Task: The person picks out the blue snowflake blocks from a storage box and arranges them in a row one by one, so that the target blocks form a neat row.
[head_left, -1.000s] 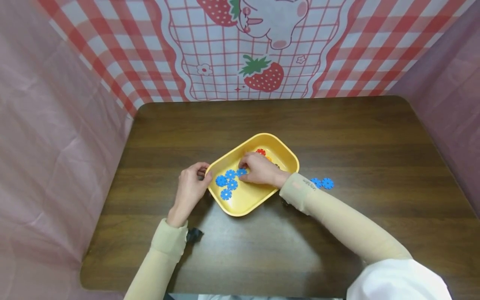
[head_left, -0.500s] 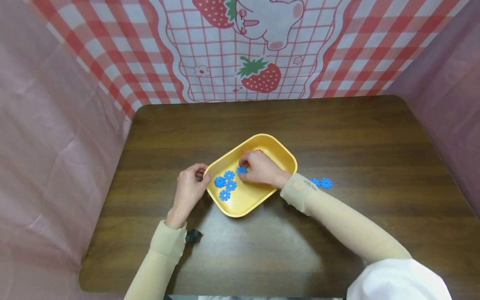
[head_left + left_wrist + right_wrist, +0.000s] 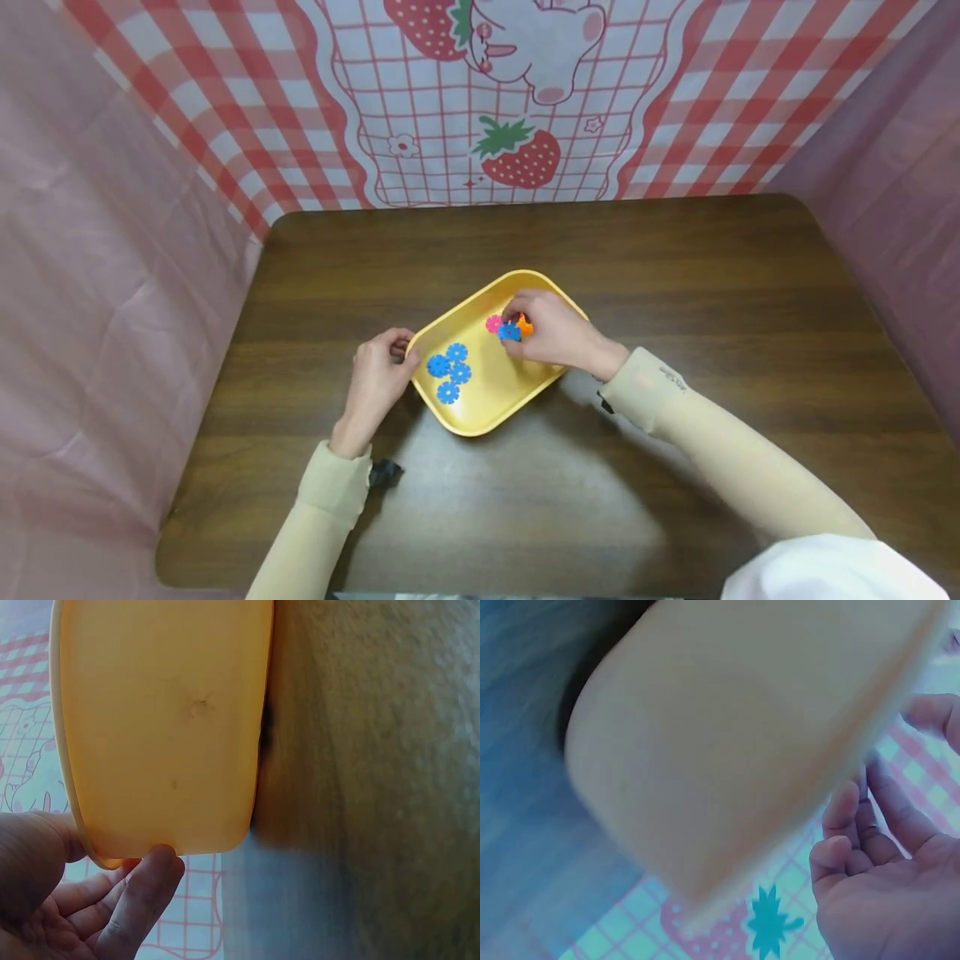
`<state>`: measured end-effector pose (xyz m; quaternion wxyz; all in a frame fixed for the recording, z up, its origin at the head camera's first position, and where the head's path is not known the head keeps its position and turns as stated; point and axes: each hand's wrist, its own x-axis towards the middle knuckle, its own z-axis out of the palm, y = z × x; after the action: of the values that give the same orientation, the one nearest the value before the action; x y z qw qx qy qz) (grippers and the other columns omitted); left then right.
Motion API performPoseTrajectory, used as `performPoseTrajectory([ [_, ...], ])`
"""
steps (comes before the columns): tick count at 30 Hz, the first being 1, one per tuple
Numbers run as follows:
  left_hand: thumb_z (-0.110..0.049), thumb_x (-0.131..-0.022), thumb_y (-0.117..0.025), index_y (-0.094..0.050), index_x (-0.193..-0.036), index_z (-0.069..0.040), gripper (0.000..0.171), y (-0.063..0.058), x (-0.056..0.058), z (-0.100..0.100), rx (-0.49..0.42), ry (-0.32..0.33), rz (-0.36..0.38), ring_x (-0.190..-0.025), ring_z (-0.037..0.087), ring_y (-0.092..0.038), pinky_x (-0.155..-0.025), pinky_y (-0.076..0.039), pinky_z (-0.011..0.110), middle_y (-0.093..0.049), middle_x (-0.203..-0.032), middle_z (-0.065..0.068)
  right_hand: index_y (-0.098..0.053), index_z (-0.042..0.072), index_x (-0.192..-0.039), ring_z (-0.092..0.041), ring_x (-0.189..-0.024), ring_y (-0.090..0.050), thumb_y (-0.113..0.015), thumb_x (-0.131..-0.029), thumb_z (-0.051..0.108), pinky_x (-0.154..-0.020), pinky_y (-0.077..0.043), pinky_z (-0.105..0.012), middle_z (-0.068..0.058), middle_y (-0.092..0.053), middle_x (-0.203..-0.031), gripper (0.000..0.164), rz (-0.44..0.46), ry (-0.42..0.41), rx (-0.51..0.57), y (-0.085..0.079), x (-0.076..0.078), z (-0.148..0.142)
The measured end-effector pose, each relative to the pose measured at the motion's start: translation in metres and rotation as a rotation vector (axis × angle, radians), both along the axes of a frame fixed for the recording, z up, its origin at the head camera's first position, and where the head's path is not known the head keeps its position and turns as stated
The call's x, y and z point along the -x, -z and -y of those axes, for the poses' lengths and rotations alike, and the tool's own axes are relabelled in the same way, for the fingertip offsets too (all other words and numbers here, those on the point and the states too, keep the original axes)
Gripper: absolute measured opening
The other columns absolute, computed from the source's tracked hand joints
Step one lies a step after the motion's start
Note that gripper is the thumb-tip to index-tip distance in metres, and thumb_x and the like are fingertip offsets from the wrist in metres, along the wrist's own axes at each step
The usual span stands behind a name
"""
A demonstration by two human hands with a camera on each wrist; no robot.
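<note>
A yellow plastic tray [image 3: 480,425] sits at an angle on the table. My left hand [image 3: 377,377] grips its left corner, thumb at the rim and fingers outside against the wall. In the left wrist view, the left hand [image 3: 97,900] pinches the tray wall [image 3: 165,735]. Over the tray's right part, my right hand [image 3: 558,329] pinches a blue snowflake disc [image 3: 509,332] between thumb and fingers. An orange disc [image 3: 525,325] and a pink disc [image 3: 493,323] show beside it. Several blue snowflake discs [image 3: 448,392] lie in the tray's left part.
The brown wooden table [image 3: 675,258] meets a strawberry-patterned cloth [image 3: 517,158] at the back. Pink curtains [image 3: 97,292] hang on both sides. A dark object [image 3: 386,473] shows by the left cuff.
My right hand has moved right and slightly up with the blue disc, and a pink disc now shows. The forearm now covers the two blue discs on the table. The left hand stays put.
</note>
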<state>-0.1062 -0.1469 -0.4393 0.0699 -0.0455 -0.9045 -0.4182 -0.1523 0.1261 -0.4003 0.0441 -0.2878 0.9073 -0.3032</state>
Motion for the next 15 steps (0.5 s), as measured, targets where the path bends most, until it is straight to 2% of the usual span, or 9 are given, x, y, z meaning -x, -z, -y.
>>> performPoseTrajectory([
  [8, -0.004, -0.084, -0.067, -0.071, -0.096, 0.004, 0.015, -0.002, 0.000, 0.001, -0.001, -0.005, 0.000, -0.075, 0.026, -0.068, -0.070, -0.055, 0.041, -0.071, -0.085, 0.015, -0.071, 0.006, -0.100, -0.022, -0.080, -0.054, -0.080, -0.076, 0.017, -0.068, -0.048, -0.034, -0.002, -0.064, -0.090, 0.028, -0.005, 0.018, 0.004, -0.015, -0.007, -0.036],
  [15, -0.003, -0.083, -0.067, -0.070, -0.096, 0.005, 0.016, -0.002, 0.000, 0.000, -0.006, 0.003, 0.004, -0.076, 0.026, -0.068, -0.070, -0.055, 0.041, -0.071, -0.086, 0.016, -0.072, 0.007, -0.095, -0.022, -0.080, -0.056, -0.082, -0.074, 0.011, -0.070, -0.050, -0.039, 0.000, -0.065, -0.089, 0.024, -0.109, 0.070, 0.064, -0.013, -0.015, -0.084],
])
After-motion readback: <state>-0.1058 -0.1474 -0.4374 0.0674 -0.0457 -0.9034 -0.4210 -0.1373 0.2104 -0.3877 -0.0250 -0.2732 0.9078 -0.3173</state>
